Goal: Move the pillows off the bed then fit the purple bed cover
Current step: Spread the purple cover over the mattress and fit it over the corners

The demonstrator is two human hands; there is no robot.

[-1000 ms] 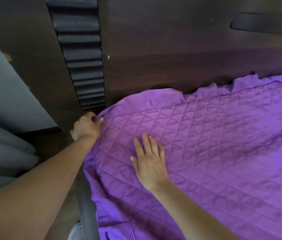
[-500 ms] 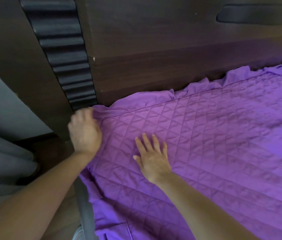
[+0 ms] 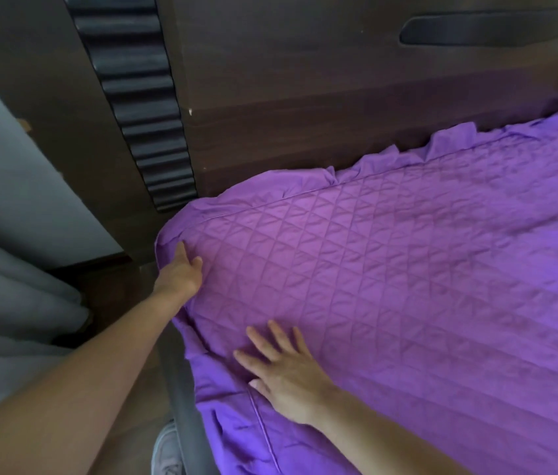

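Note:
The quilted purple bed cover (image 3: 390, 269) lies spread over the bed, its ruffled edge bunched along the headboard. My left hand (image 3: 181, 274) rests at the cover's near left corner, fingers stretched toward the corner fold and thumb on the quilted top; the fingertips are partly hidden by the ruffle. My right hand (image 3: 284, 368) lies flat on the cover near the left side edge, fingers spread and pressing down. No pillows are in view.
A dark wooden headboard (image 3: 305, 80) with a black ribbed panel (image 3: 140, 108) rises behind the bed. Grey curtain folds (image 3: 7, 303) hang at the left. A grey bed-frame rail (image 3: 185, 406) runs along the side, with a shoe (image 3: 166, 450) on the floor beside it.
My left hand has let go of the corner it gripped and now lies stretched along it. My right hand slid back toward the side edge. The cover's corner sits further over the mattress corner.

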